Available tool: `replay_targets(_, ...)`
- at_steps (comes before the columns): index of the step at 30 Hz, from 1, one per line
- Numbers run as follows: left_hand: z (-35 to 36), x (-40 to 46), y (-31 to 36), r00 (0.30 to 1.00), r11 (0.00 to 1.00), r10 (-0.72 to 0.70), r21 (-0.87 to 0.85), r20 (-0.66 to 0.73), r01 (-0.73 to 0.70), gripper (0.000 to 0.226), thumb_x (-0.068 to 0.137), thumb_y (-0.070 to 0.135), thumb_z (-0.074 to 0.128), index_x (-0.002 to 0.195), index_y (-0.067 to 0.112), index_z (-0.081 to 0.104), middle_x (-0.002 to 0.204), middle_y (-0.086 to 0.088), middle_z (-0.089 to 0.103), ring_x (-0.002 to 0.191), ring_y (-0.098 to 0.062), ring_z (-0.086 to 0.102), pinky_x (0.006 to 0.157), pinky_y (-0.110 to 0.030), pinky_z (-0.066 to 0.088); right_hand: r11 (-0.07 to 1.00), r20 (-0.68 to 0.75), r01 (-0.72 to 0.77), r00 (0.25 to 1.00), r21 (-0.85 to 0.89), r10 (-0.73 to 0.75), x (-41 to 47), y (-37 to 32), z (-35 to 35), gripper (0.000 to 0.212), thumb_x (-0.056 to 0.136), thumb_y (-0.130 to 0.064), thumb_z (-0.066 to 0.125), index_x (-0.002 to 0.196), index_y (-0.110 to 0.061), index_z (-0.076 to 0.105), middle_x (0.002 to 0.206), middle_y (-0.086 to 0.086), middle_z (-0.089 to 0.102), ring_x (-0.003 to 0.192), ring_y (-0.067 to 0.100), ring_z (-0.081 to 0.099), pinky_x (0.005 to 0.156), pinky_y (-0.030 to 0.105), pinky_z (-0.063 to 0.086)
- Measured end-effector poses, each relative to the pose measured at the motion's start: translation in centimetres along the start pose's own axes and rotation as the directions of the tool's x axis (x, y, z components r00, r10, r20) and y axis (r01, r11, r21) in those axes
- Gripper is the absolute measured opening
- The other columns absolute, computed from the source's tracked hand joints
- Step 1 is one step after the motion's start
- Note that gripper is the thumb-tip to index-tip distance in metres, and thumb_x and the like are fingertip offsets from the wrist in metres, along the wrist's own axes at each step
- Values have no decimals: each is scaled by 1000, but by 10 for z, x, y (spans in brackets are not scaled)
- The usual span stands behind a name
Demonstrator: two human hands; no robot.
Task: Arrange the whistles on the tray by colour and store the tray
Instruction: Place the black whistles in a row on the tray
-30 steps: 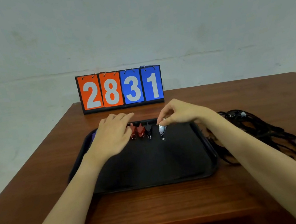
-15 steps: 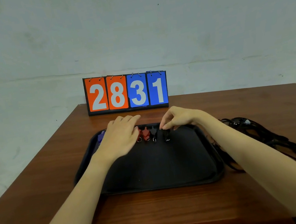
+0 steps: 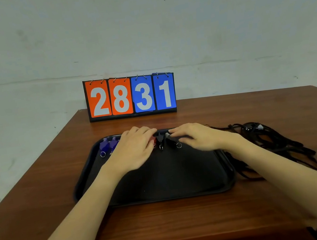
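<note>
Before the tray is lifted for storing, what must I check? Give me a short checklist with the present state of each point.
1. Whistles sit in one row at the far edge of the tray: ok.
2. Colours grouped: blue whistles at left, red whistle next, black whistles at right: ok as far as visible.
3. Whistles under the left hand: cannot tell, the hand covers them.
4. Right hand off the whistles: not ok, its fingers lie on the rightmost black one.
5. Pile of black cords apart from the tray's right rim: cannot tell, it lies very close.
</note>
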State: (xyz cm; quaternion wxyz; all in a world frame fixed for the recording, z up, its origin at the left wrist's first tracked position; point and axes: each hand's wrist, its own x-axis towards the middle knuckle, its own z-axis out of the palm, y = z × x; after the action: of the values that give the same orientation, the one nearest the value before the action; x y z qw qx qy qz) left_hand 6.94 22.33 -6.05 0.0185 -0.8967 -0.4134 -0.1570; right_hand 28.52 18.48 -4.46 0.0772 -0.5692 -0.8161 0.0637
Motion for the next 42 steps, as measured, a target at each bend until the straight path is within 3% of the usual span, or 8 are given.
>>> replay_targets(5, 1, -2, 0, 1000, 1000, -13, -3, 28, 13, 45, 101, 32, 38, 145, 25, 36, 146, 4, 42, 133, -14, 37, 110, -34, 28, 999, 72, -23, 997, -39, 25, 2, 0, 10, 44, 99, -14, 45, 143, -15, 43, 154, -3, 34, 142, 16, 29, 118, 38, 24)
replay_targets(9, -3, 0, 1, 999, 1000, -28, 5, 32, 28, 46, 101, 32, 37, 146, 24, 34, 148, 3, 40, 135, -14, 35, 111, -35, 27, 997, 72, -16, 997, -78, 21, 7, -1, 18, 47, 100, -17, 43, 146, -11, 37, 157, 1, 27, 143, 20, 27, 117, 39, 25)
replay_targets(20, -4, -1, 2, 998, 1000, -30, -7, 47, 30, 46, 101, 31, 38, 147, 24, 33, 149, 2, 39, 136, -15, 34, 112, -34, 26, 990, 66, -94, 993, -106, 101, 11, -10, 21, 47, 100, -25, 42, 145, -11, 37, 154, 6, 29, 140, 25, 28, 114, 42, 29)
replay_targets(27, -5, -5, 2, 999, 999, -28, -34, 42, 29, 46, 101, 30, 40, 147, 24, 33, 149, 3, 39, 137, -15, 34, 112, -35, 26, 989, -136, -136, 980, 60, 143, -12, 3, 4, 48, 99, -21, 46, 145, -12, 36, 150, 7, 36, 138, 21, 34, 116, 36, 28)
replay_targets(31, -6, -8, 10, 1000, 991, 15, -130, -25, -19, 46, 100, 28, 43, 145, 25, 36, 147, 4, 41, 136, -12, 34, 111, -34, 27, 965, -254, -227, 933, 133, 254, -40, 39, -11, 43, 98, -17, 48, 139, -9, 43, 145, 9, 42, 133, 23, 41, 111, 33, 30)
replay_targets(35, -9, -2, 26, 994, 983, 75, -164, -79, -87, 45, 99, 27, 45, 143, 25, 39, 146, 4, 44, 135, -12, 36, 111, -35, 30, 870, -336, -441, 803, 221, 493, -67, 93, -27, 40, 96, -11, 50, 135, -6, 47, 141, 12, 47, 128, 26, 46, 108, 37, 35)
replay_targets(39, -16, 12, 48, 982, 978, 170, -104, -87, -179, 45, 99, 30, 44, 144, 24, 39, 146, 5, 43, 134, -10, 37, 109, -31, 31, 766, -325, -564, 694, 310, 642, -86, 136, -25, 32, 92, -8, 55, 123, -4, 59, 129, 14, 59, 118, 29, 55, 101, 39, 42)
replay_targets(42, -19, 26, 70, 977, 973, 192, -115, -90, -202, 46, 99, 31, 45, 144, 25, 38, 147, 6, 42, 135, -9, 36, 109, -30, 30, 749, -262, -607, 702, 265, 662, -91, 147, -14, 25, 92, -14, 59, 115, -9, 65, 121, 10, 64, 114, 29, 57, 102, 47, 41)
